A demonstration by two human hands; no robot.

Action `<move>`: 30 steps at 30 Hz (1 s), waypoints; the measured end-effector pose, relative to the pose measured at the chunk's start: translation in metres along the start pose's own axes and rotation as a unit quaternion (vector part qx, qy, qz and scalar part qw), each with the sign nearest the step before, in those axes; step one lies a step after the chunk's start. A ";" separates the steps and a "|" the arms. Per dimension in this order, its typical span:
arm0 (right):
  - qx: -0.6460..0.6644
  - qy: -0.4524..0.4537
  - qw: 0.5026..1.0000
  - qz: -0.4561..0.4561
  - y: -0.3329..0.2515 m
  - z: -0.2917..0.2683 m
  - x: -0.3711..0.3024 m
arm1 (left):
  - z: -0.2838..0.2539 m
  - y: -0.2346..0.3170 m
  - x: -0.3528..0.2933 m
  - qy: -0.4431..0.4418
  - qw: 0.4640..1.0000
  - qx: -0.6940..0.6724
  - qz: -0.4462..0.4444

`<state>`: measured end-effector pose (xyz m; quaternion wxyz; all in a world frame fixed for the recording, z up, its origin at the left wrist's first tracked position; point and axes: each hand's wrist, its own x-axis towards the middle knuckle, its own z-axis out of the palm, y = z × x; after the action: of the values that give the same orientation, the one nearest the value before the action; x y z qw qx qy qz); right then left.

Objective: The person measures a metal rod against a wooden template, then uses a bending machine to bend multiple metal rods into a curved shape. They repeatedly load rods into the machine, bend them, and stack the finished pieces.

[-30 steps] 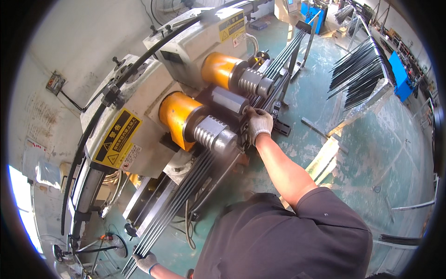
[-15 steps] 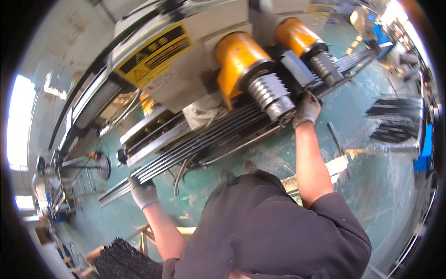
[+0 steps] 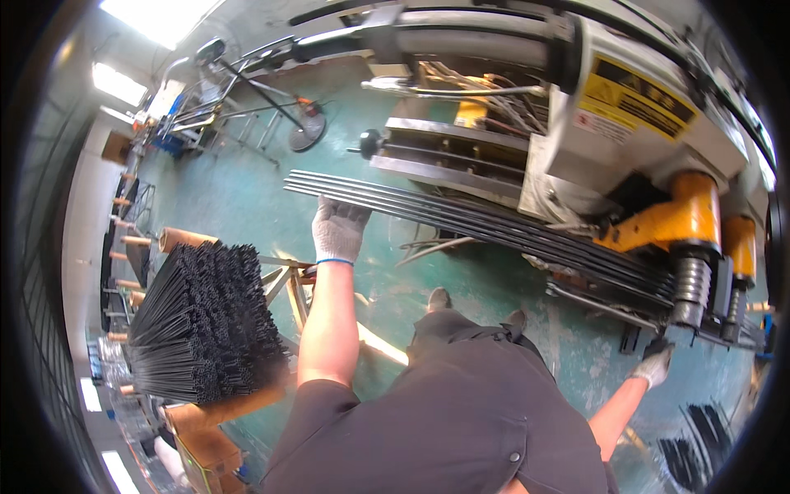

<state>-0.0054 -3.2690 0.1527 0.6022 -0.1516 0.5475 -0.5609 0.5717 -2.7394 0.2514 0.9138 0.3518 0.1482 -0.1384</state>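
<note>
Several long thin black metal tubes (image 3: 494,224) lie side by side across the machine's front, their left ends sticking out past it. Under those left ends is my left hand (image 3: 339,230), in a white glove with a dark palm, its fingers closed around the tubes. My right hand (image 3: 656,365), gloved as well, reaches up to the machine's underside by the ribbed metal spindle (image 3: 691,288). Its fingers are dark and partly hidden there, so their grip cannot be made out. Above the tubes' right part sits an orange machine head (image 3: 695,206).
A large stack of black tubes (image 3: 206,329) rests on a rack at my left. Further black tubes (image 3: 699,445) lie at the lower right. A round-based stand (image 3: 307,132) is at the back left. The machine's grey housing (image 3: 568,156) carries a yellow warning label (image 3: 638,97).
The view has swung left, so the machine now appears further right. My left hand still holds the tubes' left ends; my right hand stays by the spindle end.
</note>
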 end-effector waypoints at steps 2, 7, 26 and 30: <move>-0.153 0.045 0.976 -0.149 0.039 -0.047 0.021 | -0.012 0.026 0.027 0.003 1.000 0.010 0.012; -0.273 0.072 0.958 -0.046 0.116 -0.101 -0.028 | -0.049 0.094 0.090 0.004 0.999 0.009 0.030; -0.423 -0.011 0.905 -0.037 0.241 -0.092 -0.115 | -0.065 0.134 0.106 -0.084 0.987 0.136 0.014; -0.423 -0.010 0.902 -0.084 0.240 -0.090 -0.129 | -0.043 0.120 0.106 -0.099 0.989 0.114 -0.006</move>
<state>0.0714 -3.0433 -0.0071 0.4373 -0.4436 0.7123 -0.3235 0.7040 -2.6399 0.2542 0.8772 0.4372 0.0424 -0.1939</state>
